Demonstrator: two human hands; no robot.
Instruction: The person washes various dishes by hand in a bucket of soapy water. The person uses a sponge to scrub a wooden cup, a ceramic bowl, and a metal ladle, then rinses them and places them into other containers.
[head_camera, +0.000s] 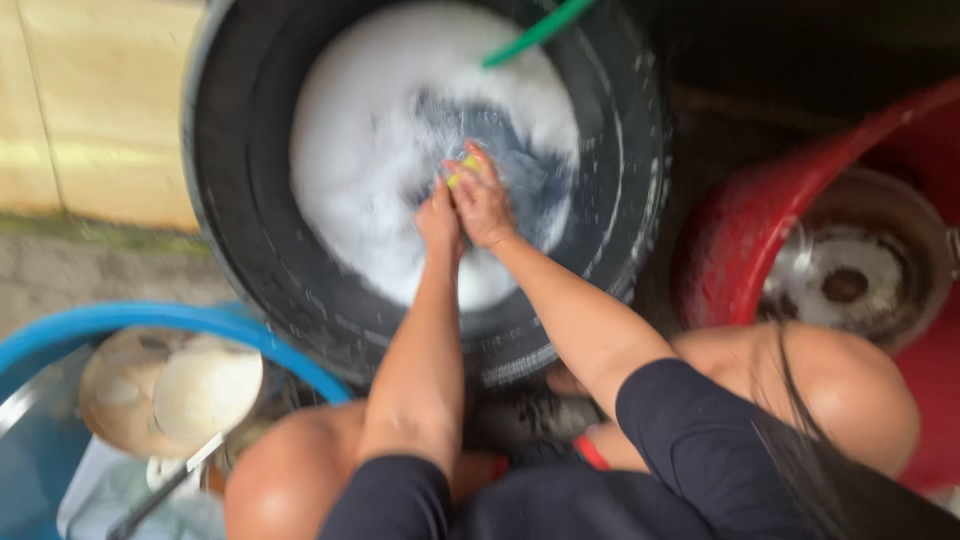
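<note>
Both hands meet over the middle of a black tub (240, 180) made from a tyre, filled with white suds (350, 150). The right hand (485, 205) curls its fingers (478, 160) around a small yellow-green thing (462, 168), perhaps a sponge or a brush, of which only a sliver shows between the fingertips; the picture is too blurred to tell which it is. The left hand (438, 220) lies pressed against the right one, its fingers bent and closed, touching the same yellow-green thing from the near side; whether it truly grips it or only steadies it cannot be told. Beneath both hands a dark blue cloth (520, 165) shows through a gap in the foam, and the hands rest on it.

A green hose (535, 30) slants into the tub from the upper edge. To the right stands a red basin (740, 230) with a round metal pot (850, 270) inside. At lower left is a blue basin (120, 315) holding pale bowls (205, 385) and a metal utensil (165, 490). The person's bare knees (290, 480) frame the near edge, with dark sleeves above them. No packages, labels or signs can be made out.
</note>
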